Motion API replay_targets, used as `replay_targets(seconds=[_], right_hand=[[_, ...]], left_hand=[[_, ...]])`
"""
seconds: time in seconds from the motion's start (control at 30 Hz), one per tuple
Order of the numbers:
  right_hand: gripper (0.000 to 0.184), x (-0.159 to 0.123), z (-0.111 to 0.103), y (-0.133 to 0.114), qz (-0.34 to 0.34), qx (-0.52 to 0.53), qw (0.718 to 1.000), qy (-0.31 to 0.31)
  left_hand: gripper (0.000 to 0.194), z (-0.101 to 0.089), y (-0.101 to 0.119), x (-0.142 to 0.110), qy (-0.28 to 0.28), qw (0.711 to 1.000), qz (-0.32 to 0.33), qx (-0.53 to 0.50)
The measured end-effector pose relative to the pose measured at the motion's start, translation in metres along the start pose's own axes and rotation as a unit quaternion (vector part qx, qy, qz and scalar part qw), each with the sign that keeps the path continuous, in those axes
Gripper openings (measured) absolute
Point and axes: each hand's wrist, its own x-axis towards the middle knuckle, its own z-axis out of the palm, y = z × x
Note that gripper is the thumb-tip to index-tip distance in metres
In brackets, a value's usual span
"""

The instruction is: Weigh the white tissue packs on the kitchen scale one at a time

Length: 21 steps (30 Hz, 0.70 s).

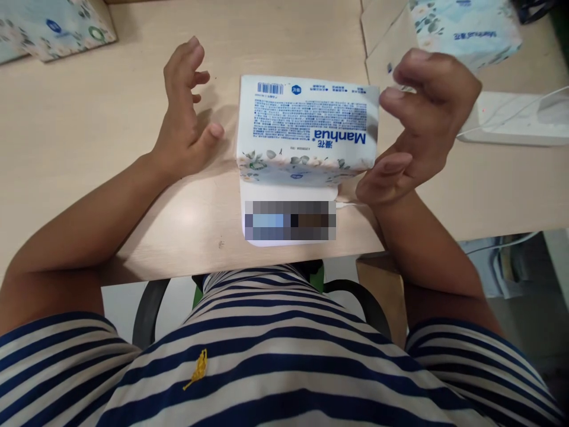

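A white and pale blue pack of tissues (306,121), printed with blue text and flowers, rests on a flat white device (288,193) near the table's front edge. The pack covers the device's far part, and the device's front panel is blurred out. My left hand (184,127) is held to the left of the pack with a gap between them; its fingers are apart and it holds nothing. On the other side, my right hand (429,118) is open, fingers curved, close to the pack's right edge. Whether a fingertip touches the pack I cannot tell.
More tissue packs lie at the far left (75,29) and far right (462,35) of the table. A white power strip (520,121) with cables sits at the right. A thin white cable runs right from the device. Black chair armrests flank my body.
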Motion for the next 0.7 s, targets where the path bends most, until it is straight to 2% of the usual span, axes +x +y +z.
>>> replay_targets(seconds=[0.07, 0.2, 0.27, 0.37, 0.53, 0.63, 0.7], right_hand=[[0.082, -0.003, 0.0, 0.0, 0.042, 0.022, 0.999, -0.006], [0.08, -0.003, 0.002, -0.013, 0.051, 0.012, 0.998, 0.033], [0.082, 0.002, 0.002, -0.023, 0.051, 0.006, 0.999, 0.01], [0.088, 0.009, 0.003, -0.025, 0.043, 0.062, 0.996, -0.051], [0.132, 0.017, 0.009, 0.005, 0.079, 0.134, 0.979, -0.128], [0.157, 0.018, 0.013, 0.02, 0.104, 0.197, 0.952, -0.209], [0.166, 0.016, 0.019, 0.027, 0.134, 0.215, 0.933, -0.255]], left_hand=[[0.117, 0.0, 0.002, 0.0, -0.002, 1.0, -0.006, 0.012], [0.106, 0.001, 0.002, 0.0, 0.016, 0.999, 0.023, -0.028], [0.102, 0.002, 0.001, 0.0, 0.02, 0.999, 0.028, -0.037], [0.1, 0.003, 0.0, 0.0, 0.008, 0.999, 0.01, -0.037], [0.099, 0.011, -0.017, 0.003, 0.018, 0.996, 0.033, -0.08], [0.097, 0.02, -0.042, 0.009, 0.05, 0.991, 0.079, -0.094], [0.101, 0.03, -0.061, 0.015, 0.066, 0.987, 0.11, -0.098]])
